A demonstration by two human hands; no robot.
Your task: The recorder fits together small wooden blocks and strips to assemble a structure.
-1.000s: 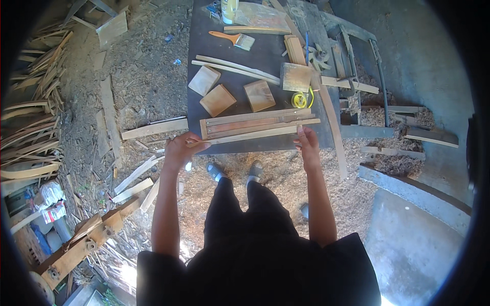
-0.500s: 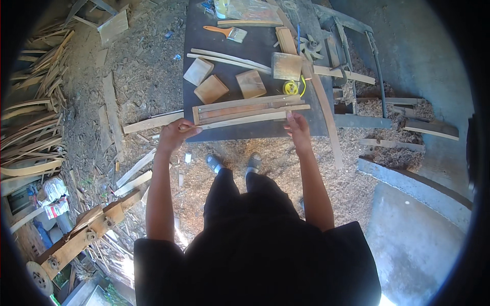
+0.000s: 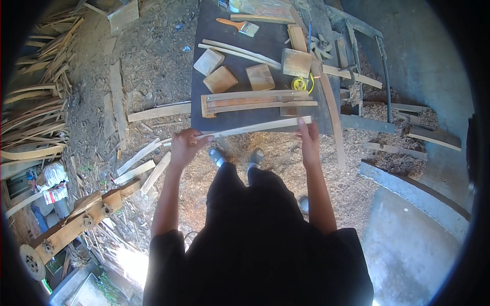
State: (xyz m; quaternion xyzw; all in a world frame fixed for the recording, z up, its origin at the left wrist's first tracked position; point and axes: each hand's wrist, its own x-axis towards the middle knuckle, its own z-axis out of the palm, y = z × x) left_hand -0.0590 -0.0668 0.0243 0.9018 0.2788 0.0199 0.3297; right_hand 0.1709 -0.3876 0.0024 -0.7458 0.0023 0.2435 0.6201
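Observation:
A long thin wooden strip (image 3: pixel 255 127) spans between my two hands, just off the near edge of the dark tabletop (image 3: pixel 240 66). Its left end is gripped in my left hand (image 3: pixel 185 147), fingers closed round it. My right hand (image 3: pixel 309 136) pinches the other end between thumb and fingers. Just beyond the strip lies a narrow wooden frame (image 3: pixel 260 101), made of parallel slats joined to a short end piece at the left. A small wooden block (image 3: pixel 291 110) shows partly under the frame's right part.
Several square wooden blocks (image 3: pixel 220 79) lie behind the frame, with a yellow tape measure (image 3: pixel 298 83), two thin strips (image 3: pixel 240 53) and a paintbrush (image 3: pixel 239 26). A long board (image 3: pixel 332 112) overhangs the table's right side. Shavings (image 3: pixel 245 153) cover the floor.
Both hands have drawn the strip toward me, away from the frame and off the table edge. The frame stays on the table, and the whole view has shifted slightly.

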